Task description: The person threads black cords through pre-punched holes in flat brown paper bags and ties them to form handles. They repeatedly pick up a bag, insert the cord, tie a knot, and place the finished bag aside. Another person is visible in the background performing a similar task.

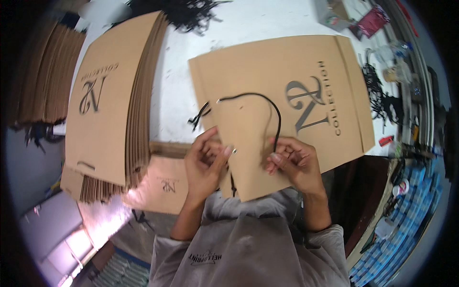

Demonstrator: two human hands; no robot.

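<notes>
A flat brown paper bag (258, 71) with dark print lies in front of me, its top edge toward my left. My left hand (204, 165) grips that edge, thumb on the bag's face beside a metal eyelet (234, 151). A black cord (260, 95) passes through the farther eyelet (218, 101) and arcs over the bag to my right hand (296, 165). The fingers of my right hand pinch the cord near its end, above the bag. The cord's other end (195, 120) sticks out past the bag's edge. Another black cord piece (233, 184) shows below my left hand.
On the left stands a thick stack of similar bags (110, 95), with another stack (48, 71) beyond it. Black cords lie in a heap (177, 12) at the back and in a bundle (380, 91) at the right. A small red object (386, 140) lies near the table's right edge.
</notes>
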